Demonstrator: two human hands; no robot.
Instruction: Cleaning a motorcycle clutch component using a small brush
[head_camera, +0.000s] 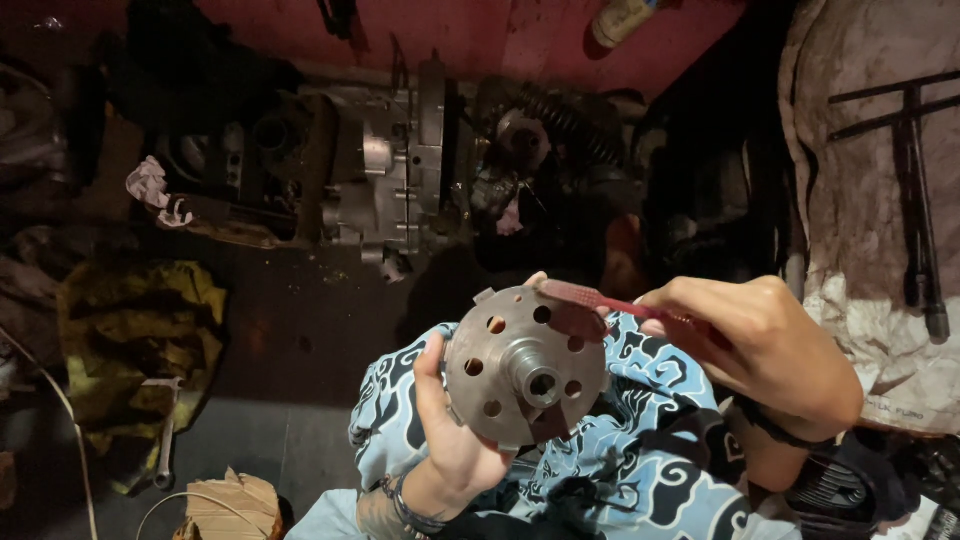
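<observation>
The left hand (450, 430) clasps a round holed metal hub (520, 365) by its lower-left rim; above the hub, the right hand (760, 345) pinches a red toothbrush (590, 296) touching its upper edge.

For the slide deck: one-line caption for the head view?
Left hand holds a round holed metal hub while right hand brushes its rim with a red toothbrush.

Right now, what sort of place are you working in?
Probably a small motor repair shop, worked at floor level. An engine block lies on the dark floor, a wrench beside a yellow rag, and the left hand holds a drilled metal hub.
</observation>
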